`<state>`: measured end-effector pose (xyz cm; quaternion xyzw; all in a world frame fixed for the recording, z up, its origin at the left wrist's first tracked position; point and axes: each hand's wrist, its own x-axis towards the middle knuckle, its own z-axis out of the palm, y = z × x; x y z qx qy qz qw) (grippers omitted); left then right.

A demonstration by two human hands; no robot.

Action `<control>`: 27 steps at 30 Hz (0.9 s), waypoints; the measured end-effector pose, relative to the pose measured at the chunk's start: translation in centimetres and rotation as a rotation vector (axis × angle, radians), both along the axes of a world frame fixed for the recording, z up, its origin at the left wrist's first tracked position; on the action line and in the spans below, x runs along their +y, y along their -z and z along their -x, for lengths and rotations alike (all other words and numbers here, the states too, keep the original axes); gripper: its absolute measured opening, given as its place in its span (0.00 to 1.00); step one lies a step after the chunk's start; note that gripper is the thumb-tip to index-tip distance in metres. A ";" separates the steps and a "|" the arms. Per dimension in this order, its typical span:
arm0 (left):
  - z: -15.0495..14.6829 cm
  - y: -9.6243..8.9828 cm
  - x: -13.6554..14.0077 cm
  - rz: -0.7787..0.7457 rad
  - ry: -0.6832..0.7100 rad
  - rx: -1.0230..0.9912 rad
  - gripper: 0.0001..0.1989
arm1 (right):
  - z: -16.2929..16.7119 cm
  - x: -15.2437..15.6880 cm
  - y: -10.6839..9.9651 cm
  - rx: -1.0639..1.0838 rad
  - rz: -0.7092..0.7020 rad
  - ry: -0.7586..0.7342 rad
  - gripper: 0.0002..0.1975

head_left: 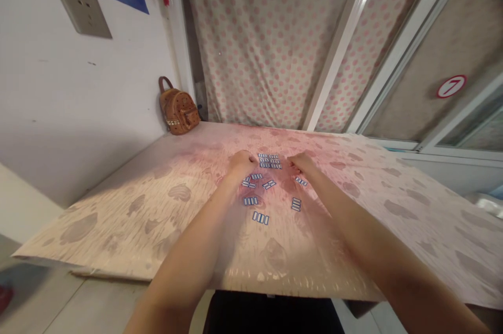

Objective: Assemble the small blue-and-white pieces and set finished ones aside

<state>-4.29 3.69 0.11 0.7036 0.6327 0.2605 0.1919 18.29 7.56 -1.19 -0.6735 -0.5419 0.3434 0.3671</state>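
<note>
A block of small white-and-blue striped pieces (pixel 270 161) lies in stacked rows on the table. My left hand (pixel 241 162) is at its left side, fingers curled in; whether anything sits between them is hidden. On the opposite side my right hand (pixel 301 163) rests a little apart from the block, its fingers also curled and their contents too small to make out. Nearer to me lie loose striped pieces: one tilted piece (pixel 269 185), one by the right wrist (pixel 301 181), an upright-turned one (pixel 296 204), and two lower ones, a piece (pixel 250 201) and another piece (pixel 260 218).
A patterned cloth (pixel 181 192) covers the table (pixel 275 276). A brown backpack (pixel 179 109) stands at the far left corner against the wall. Behind the table hangs a dotted curtain (pixel 267 41) beside a framed sliding door. A black seat (pixel 271 313) is below the front edge.
</note>
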 end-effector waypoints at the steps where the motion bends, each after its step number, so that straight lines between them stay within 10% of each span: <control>1: 0.1 0.0 0.0 0.032 0.009 0.034 0.08 | -0.3 -0.4 -0.4 0.014 -0.027 0.010 0.10; 8: 0.9 1.0 0.5 0.120 0.115 0.185 0.14 | -1.7 -4.9 -2.7 0.134 -0.239 -0.001 0.10; 16: 0.5 2.6 0.7 0.153 0.147 0.052 0.08 | -1.7 -8.2 -0.5 -0.070 -0.638 0.050 0.08; 27: -0.8 1.3 -0.2 0.073 0.266 -0.389 0.04 | -0.3 -9.7 -0.4 -0.129 -0.616 -0.073 0.07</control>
